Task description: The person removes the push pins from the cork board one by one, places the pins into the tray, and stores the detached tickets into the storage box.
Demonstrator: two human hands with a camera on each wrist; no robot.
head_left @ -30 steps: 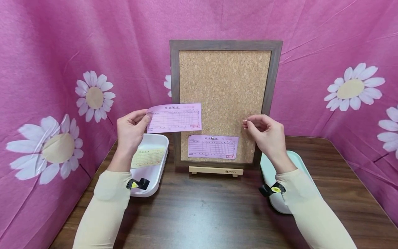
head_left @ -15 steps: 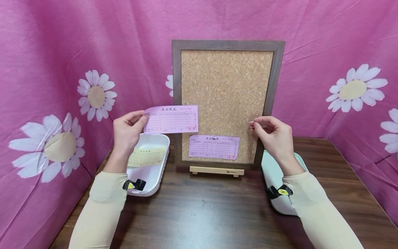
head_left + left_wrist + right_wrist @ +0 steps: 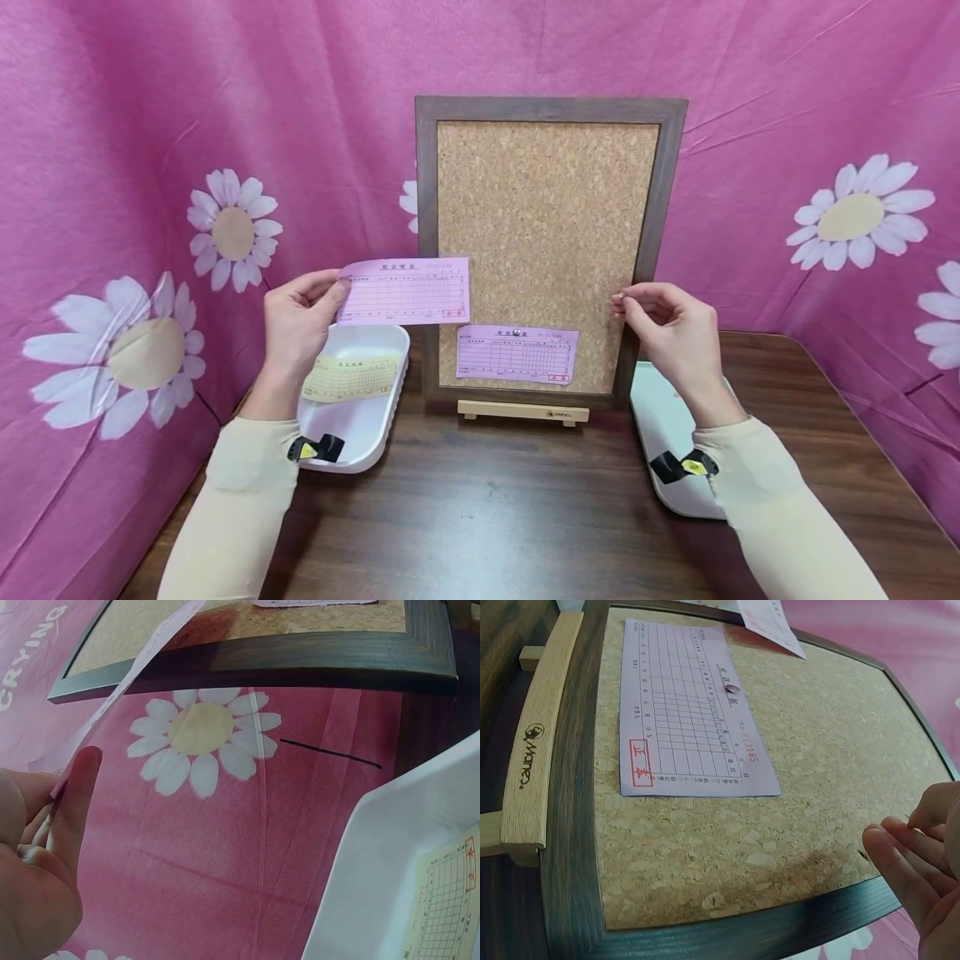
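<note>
My left hand (image 3: 300,321) pinches the left edge of a pink receipt slip (image 3: 405,292), holding it upright in front of the left frame of a corkboard (image 3: 547,208). A second pink receipt slip (image 3: 517,358) is fixed low on the cork by a silver thumbtack (image 3: 516,332) at its upper middle. By the right edge of the board, my right hand (image 3: 671,329) has thumb and fingertips together on a small thumbtack, mostly hidden by the fingers; a dark tip shows beside them in the right wrist view.
A wooden easel base (image 3: 522,412) supports the corkboard. On the left stands a white tray (image 3: 375,442) with a yellow receipt slip (image 3: 352,379) in it. A pale green tray (image 3: 675,492) lies under the right forearm. Pink flowered cloth (image 3: 315,125) hangs around the table (image 3: 480,517).
My left hand has drifted left and slightly down with the pink receipt slip. My right hand has shifted right, toward the board's right frame.
</note>
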